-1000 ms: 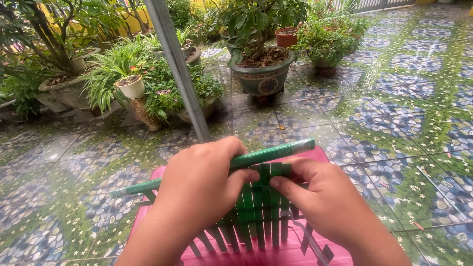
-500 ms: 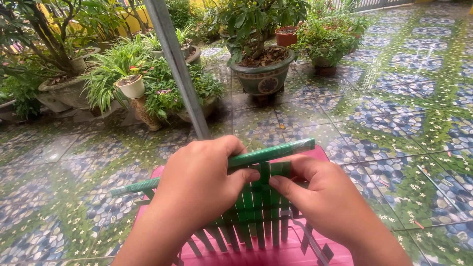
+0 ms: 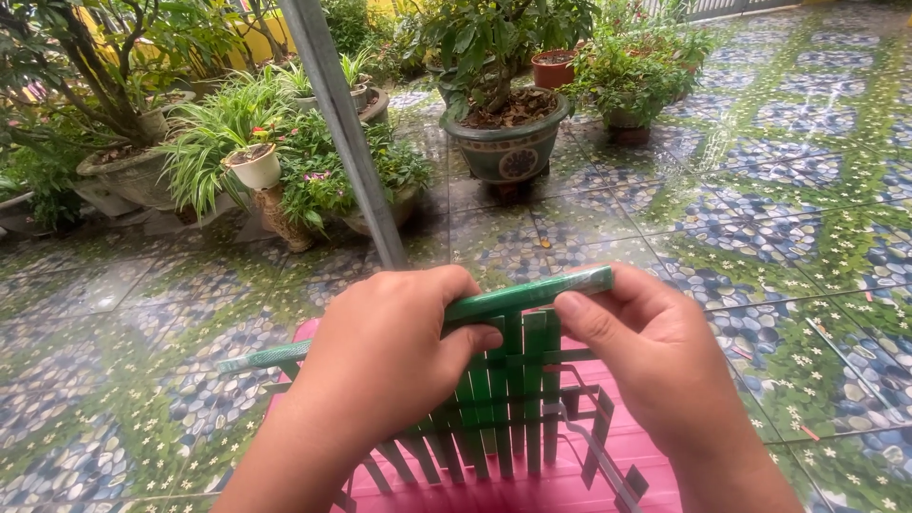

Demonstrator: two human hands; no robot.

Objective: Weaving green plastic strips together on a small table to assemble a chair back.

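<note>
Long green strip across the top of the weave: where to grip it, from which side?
Grip the green strip at its free right end, from the right and above. It lies nearly level across the woven mat, the left hand covers its middle, and the right hand already pinches that end.

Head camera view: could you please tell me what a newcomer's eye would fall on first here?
First, the two hands low in the middle: the left hand and right hand grip a long green strip across the top of a woven mat of green strips, which lies on a pink surface. Behind them, potted plants crowd the patterned tiled floor, chiefly a large green pot, and a slanting grey pole cuts the view.
</note>
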